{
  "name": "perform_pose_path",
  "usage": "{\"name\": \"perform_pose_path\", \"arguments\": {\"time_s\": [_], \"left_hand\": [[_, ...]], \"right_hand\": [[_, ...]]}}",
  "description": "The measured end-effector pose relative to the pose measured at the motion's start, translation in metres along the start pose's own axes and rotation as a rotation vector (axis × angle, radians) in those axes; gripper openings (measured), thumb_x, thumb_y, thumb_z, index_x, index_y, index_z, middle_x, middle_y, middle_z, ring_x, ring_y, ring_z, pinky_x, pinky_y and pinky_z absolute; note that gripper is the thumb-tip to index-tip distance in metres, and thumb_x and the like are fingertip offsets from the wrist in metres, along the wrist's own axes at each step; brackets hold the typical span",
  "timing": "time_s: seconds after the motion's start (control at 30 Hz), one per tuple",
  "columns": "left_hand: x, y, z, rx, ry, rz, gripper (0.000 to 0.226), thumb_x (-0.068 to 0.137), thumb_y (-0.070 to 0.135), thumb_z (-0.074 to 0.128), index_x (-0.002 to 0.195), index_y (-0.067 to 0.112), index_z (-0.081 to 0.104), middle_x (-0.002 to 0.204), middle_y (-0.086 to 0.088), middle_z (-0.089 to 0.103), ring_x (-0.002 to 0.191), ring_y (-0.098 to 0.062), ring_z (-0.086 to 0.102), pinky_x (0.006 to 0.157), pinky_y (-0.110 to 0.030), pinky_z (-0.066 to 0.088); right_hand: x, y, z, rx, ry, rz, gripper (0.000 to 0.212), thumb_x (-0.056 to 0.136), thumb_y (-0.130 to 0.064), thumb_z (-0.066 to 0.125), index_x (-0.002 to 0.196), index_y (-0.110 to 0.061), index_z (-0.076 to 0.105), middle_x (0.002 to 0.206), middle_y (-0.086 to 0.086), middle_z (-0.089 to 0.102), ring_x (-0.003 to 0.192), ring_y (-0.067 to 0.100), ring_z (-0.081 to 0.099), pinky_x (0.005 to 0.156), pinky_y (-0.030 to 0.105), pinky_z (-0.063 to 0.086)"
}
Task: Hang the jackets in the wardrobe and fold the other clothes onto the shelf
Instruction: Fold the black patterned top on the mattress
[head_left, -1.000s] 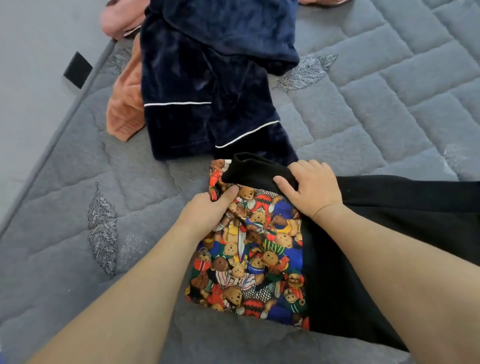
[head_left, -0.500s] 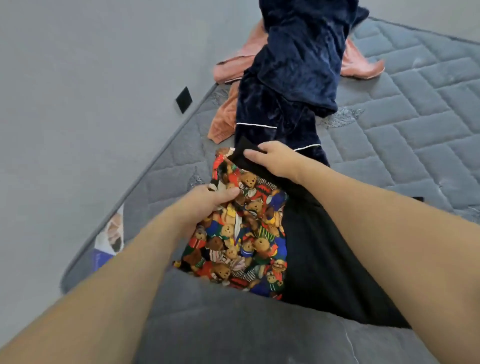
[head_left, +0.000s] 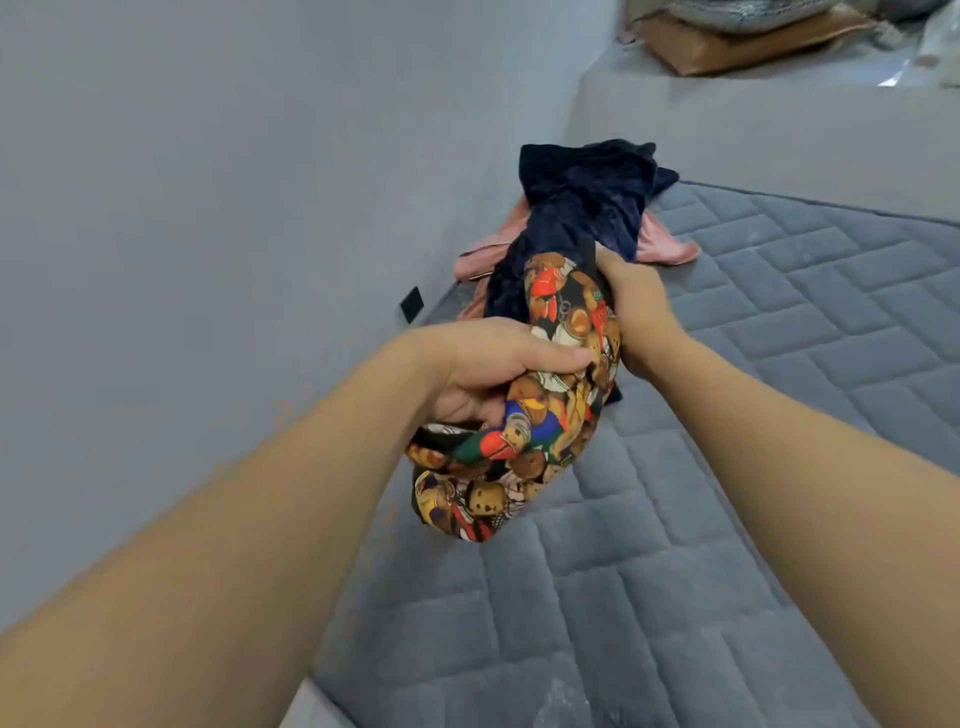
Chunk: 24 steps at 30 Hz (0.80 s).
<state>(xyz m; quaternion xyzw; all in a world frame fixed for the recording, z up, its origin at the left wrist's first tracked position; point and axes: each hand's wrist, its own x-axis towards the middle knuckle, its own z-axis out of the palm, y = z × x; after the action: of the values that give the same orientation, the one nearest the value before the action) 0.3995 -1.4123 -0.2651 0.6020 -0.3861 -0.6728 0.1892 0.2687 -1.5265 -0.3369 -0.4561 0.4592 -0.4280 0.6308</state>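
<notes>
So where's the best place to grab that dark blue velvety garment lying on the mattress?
Probably the near end of the navy velvet garment, coming from above: it lies in a loose heap on the mattress over a pink garment, so pinching a raised fold should lift it alone.

Bundled garment (head_left: 535, 415) held between left hand (head_left: 488, 369) and right hand (head_left: 636, 312), above mattress (head_left: 727, 519). Clothes heap (head_left: 576, 218) beyond hands; wall left.

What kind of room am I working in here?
Probably a bedroom, sparsely furnished: a grey quilted mattress lies against bare walls, with loose clothes heaped on it. Both hands, left hand and right hand, grip a bear-print garment.
</notes>
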Motion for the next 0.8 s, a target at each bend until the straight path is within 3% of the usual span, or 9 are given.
{"name": "perform_pose_path", "arguments": {"time_s": [0.1,0.27,0.4,0.47,0.53,0.6,0.67,0.73,0.8], "left_hand": [[0.04,-0.029,0.093,0.0,-0.154,-0.085,0.018,0.098,0.022,0.058,0.114,0.013,0.06,0.094,-0.01,0.076,0.078,-0.022,0.074,0.059,-0.034,0.061],[0.122,-0.113,0.275,0.009,-0.346,-0.215,0.039,0.096,0.028,0.062,0.133,0.022,0.049,0.12,-0.01,0.069,0.106,-0.029,0.068,0.091,-0.048,0.055],[0.159,-0.181,0.417,-0.06,-0.484,-0.307,0.031,0.092,0.028,0.067,0.121,0.03,0.055,0.116,-0.008,0.07,0.106,-0.029,0.068,0.09,-0.046,0.056],[0.166,-0.202,0.471,-0.071,-0.522,-0.328,0.019,0.092,0.026,0.067,0.107,0.033,0.059,0.111,-0.005,0.072,0.101,-0.025,0.07,0.083,-0.039,0.058],[0.173,-0.213,0.502,-0.044,-0.526,-0.351,0.015,0.091,0.022,0.068,0.103,0.029,0.063,0.108,-0.005,0.073,0.099,-0.024,0.071,0.081,-0.036,0.059],[0.181,-0.215,0.511,0.017,-0.509,-0.367,0.019,0.088,0.02,0.07,0.108,0.021,0.066,0.107,-0.007,0.074,0.096,-0.025,0.072,0.08,-0.036,0.06],[0.192,-0.208,0.499,0.139,-0.452,-0.351,0.03,0.087,0.023,0.071,0.116,0.019,0.065,0.107,-0.006,0.074,0.097,-0.026,0.072,0.086,-0.04,0.059],[0.204,-0.198,0.471,0.302,-0.35,-0.275,0.036,0.085,0.027,0.073,0.118,0.021,0.062,0.109,-0.004,0.073,0.099,-0.024,0.07,0.091,-0.043,0.057],[0.215,-0.186,0.435,0.422,-0.225,-0.16,0.029,0.085,0.03,0.073,0.111,0.021,0.063,0.105,-0.003,0.072,0.096,-0.021,0.069,0.089,-0.042,0.057]], "right_hand": [[-0.047,0.039,-0.101,-0.019,0.115,0.11,0.034,0.092,-0.038,0.06,0.075,-0.01,0.07,0.07,0.003,0.072,0.065,0.015,0.067,0.06,0.025,0.049],[-0.146,0.139,-0.291,-0.057,0.382,0.287,0.04,0.096,-0.034,0.053,0.064,-0.01,0.058,0.048,-0.003,0.06,0.044,0.006,0.057,0.04,0.014,0.039],[-0.234,0.202,-0.42,-0.076,0.652,0.452,0.04,0.094,-0.038,0.052,0.065,-0.012,0.056,0.045,-0.003,0.056,0.034,0.005,0.052,0.031,0.012,0.031],[-0.269,0.222,-0.469,-0.124,0.756,0.526,0.041,0.093,-0.044,0.053,0.068,-0.012,0.058,0.047,-0.004,0.056,0.038,0.007,0.054,0.036,0.017,0.036],[-0.29,0.239,-0.504,-0.182,0.822,0.561,0.044,0.093,-0.048,0.051,0.079,-0.009,0.064,0.062,0.0,0.059,0.056,0.014,0.058,0.052,0.027,0.042],[-0.298,0.253,-0.519,-0.24,0.857,0.575,0.054,0.092,-0.057,0.046,0.089,-0.007,0.066,0.082,0.006,0.062,0.078,0.024,0.059,0.072,0.037,0.046],[-0.294,0.258,-0.516,-0.322,0.856,0.579,0.061,0.09,-0.066,0.038,0.084,-0.009,0.061,0.095,0.01,0.062,0.09,0.029,0.057,0.085,0.042,0.045],[-0.279,0.257,-0.502,-0.456,0.752,0.568,0.069,0.089,-0.072,0.029,0.083,-0.01,0.061,0.096,0.012,0.063,0.091,0.031,0.057,0.087,0.043,0.044],[-0.256,0.247,-0.481,-0.538,0.588,0.498,0.075,0.086,-0.076,0.028,0.076,-0.011,0.064,0.084,0.008,0.066,0.08,0.026,0.06,0.074,0.039,0.043]]}}
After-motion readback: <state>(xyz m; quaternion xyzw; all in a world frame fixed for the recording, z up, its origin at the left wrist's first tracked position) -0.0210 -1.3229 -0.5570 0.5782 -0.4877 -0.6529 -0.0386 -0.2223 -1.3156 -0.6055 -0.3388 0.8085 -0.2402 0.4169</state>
